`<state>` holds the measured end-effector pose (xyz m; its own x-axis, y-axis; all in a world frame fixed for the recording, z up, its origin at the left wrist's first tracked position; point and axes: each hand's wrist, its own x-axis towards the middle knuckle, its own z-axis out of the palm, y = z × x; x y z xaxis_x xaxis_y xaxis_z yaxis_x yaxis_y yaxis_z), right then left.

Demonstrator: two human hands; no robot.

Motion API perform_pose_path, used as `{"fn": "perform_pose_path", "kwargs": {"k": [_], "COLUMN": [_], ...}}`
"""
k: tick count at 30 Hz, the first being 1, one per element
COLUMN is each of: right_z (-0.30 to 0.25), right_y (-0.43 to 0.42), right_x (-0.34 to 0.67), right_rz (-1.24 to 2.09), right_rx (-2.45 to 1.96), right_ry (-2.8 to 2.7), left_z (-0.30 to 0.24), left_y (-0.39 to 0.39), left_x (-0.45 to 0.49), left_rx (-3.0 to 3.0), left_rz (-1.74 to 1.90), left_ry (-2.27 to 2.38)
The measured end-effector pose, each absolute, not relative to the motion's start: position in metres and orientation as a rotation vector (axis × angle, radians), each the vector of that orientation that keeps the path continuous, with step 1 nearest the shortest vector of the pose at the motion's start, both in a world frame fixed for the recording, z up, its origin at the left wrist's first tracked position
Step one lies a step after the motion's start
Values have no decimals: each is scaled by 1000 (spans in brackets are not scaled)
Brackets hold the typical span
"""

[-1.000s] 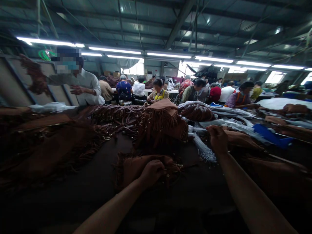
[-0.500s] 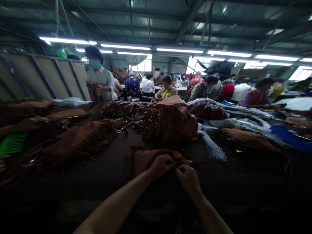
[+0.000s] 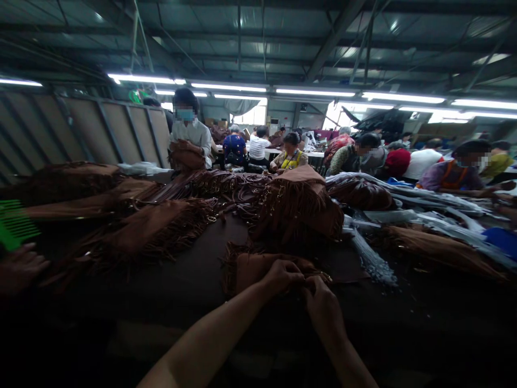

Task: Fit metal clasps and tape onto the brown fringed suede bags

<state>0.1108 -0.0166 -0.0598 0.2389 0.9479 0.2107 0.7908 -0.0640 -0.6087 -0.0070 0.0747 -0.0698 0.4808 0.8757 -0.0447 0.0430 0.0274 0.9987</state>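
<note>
Left hand (image 3: 283, 276) closed, fingers curled over the top edge of a fringed brown bag (image 3: 252, 272). The bag lay flat on the dark work table (image 3: 202, 240), at the table's near side. Right hand (image 3: 321, 303) also closed, pinching the same edge just beside the left hand, the two hands touching. A small metal fitting (image 3: 324, 277) showed at the bag's edge by the right fingers; exact grip on it could not be made out.

Farther along the table, right of the hands, lay a bundle of thin clear strands (image 3: 371, 263). Beyond the bag, at the table's center, stood a heap of fringed brown bags (image 3: 299, 207) tangled with brown straps (image 3: 238, 186). At the table's left edge, another person's hand (image 3: 20, 264) sat just below a green comb (image 3: 14, 223). White plastic bags (image 3: 141, 168) lay along the table's far edge.

Past the table, a masked co-worker (image 3: 189, 129) in a pale shirt held a brown bag (image 3: 186, 155) against the chest. Rows of seated workers (image 3: 291, 153) filled the hall behind the table, under long ceiling lights (image 3: 315, 92).
</note>
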Motion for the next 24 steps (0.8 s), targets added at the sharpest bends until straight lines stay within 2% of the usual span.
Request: {"fn": "perform_pose_path", "kwargs": {"k": [7,14,24], "right_z": [-46,-54,-63], "right_y": [0,17,22], "right_x": [101,106,116], "right_rz": [-24,-152,1], "right_rx": [-1933,-1895,-1702], "right_ry": [-1705,-1794,-1722], "left_z": [-63,-78,-71], "left_y": [75,84,85], "left_x": [-12,-16,-17], "left_rx": [1261,1235,1397], "left_rz": [911,980,866], "left_ry": [761,670,752]}}
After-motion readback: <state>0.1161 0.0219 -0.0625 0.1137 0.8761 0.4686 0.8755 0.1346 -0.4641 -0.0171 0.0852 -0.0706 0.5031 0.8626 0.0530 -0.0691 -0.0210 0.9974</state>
